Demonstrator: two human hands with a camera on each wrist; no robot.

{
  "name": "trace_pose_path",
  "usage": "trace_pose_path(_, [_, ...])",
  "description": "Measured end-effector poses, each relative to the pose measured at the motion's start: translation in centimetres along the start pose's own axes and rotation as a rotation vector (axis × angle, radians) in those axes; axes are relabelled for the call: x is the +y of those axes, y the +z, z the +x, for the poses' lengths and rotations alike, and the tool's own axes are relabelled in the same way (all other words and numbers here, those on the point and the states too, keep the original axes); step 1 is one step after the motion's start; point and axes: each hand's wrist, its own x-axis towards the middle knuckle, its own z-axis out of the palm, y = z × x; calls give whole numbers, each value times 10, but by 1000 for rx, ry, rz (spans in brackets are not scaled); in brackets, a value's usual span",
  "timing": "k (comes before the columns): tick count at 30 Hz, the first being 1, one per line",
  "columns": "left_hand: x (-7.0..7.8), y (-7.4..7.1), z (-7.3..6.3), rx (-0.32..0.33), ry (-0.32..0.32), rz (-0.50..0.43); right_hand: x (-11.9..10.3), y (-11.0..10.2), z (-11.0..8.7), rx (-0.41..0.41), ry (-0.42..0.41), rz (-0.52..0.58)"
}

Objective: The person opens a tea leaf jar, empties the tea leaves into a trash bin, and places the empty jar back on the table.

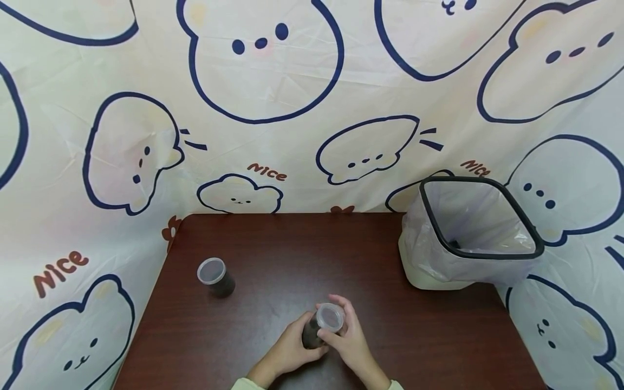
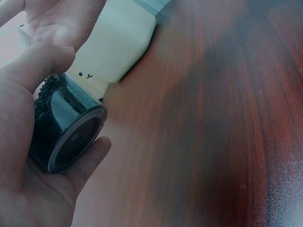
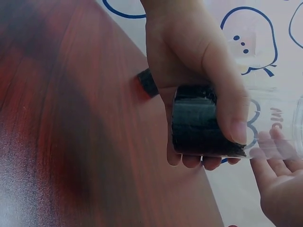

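Note:
A clear plastic jar (image 1: 310,335) with dark loose contents and a translucent lid (image 1: 330,317) is held tilted over the front of the table. My left hand (image 1: 293,346) wraps round its lower body; in the right wrist view the left thumb (image 3: 232,118) lies across the side. At the lidded end, my right hand (image 1: 355,346) has its thumb on the near side and fingers on the far side. The jar's base (image 2: 78,139) faces the left wrist camera. A second similar lidded jar (image 1: 221,284) stands upright on the table, left of both hands.
A pale bin with a dark rim (image 1: 487,255) and a clear liner bag stands at the table's back right. The dark brown wooden table (image 1: 302,249) ends at a cloth backdrop (image 1: 302,146) printed with cartoon animals.

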Motion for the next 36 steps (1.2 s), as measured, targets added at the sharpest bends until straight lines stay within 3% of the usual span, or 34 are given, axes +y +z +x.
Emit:
trace_pose_path(23, [1, -1, 1, 3, -10, 1, 0, 1, 1, -39, -41, 8])
trace_pose_path(36, [1, 1, 1, 18, 13, 14, -1, 1, -2, -9, -28, 23])
